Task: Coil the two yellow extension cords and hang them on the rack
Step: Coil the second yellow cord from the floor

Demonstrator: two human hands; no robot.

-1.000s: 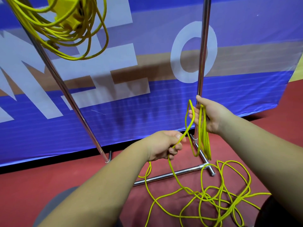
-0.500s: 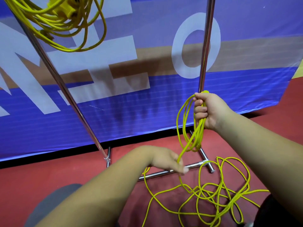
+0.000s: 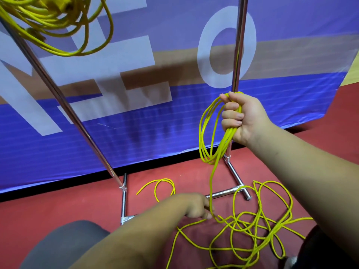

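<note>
Yellow extension cord [image 3: 227, 138] hung in several loops from the right hand [image 3: 245, 117], just in front of the right upright of the rack [image 3: 240, 35], and the fist and loops covered part of that upright. The right fingers were curled tight round the gathered loops. One strand dropped from the bundle to the left hand [image 3: 196, 206], which was low, just in front of the rack's base crossbar. Its fingers were curled on the strand, but the back of the hand hid how the fingertips met, so a pinch could not be told from a fuller grasp. The remaining cord sprawled in a loose tangle on the red floor [image 3: 77, 206], in front of the rack's right foot and to its right, with one loop crossing that foot; the bottom edge cut the tangle off. A short curl lay between the rack's two feet, its link to the tangle hidden behind the left forearm. The second yellow cord [image 3: 64, 22] hung coiled high beside the rack's left upright, cut off by the top edge, so its support was out of sight. A blue banner [image 3: 136, 133] stood close behind the rack, closing off that side. Red floor showed between the rack's feet and left of its left foot. A grey shape [image 3: 62, 245] in front of the left foot was too cropped to identify.
</note>
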